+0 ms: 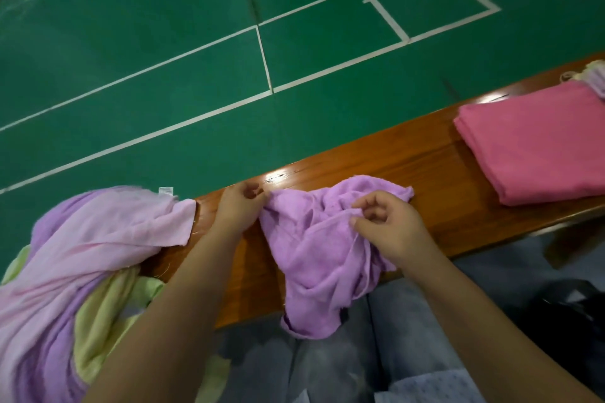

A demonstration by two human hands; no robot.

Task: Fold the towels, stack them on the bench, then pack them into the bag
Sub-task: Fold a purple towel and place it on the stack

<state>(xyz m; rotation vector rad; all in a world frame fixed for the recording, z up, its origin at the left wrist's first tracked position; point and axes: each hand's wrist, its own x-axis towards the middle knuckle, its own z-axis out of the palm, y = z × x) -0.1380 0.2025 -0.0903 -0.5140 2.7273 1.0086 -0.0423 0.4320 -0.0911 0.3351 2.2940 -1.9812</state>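
A crumpled purple towel [322,258] lies across the wooden bench [409,160] and hangs over its near edge onto my lap. My left hand [237,206] pinches its upper left corner. My right hand [389,222] pinches a fold near the towel's middle. A folded pink towel [537,144] lies flat on the bench to the right. A loose heap of unfolded towels [85,265], pale pink, purple and light yellow-green, sits at the left end of the bench.
A green sports court floor [229,75] with white lines stretches beyond the bench. A dark bag [566,314] sits low at the right beside my legs. Pale fabric [597,75] shows at the far right edge of the bench.
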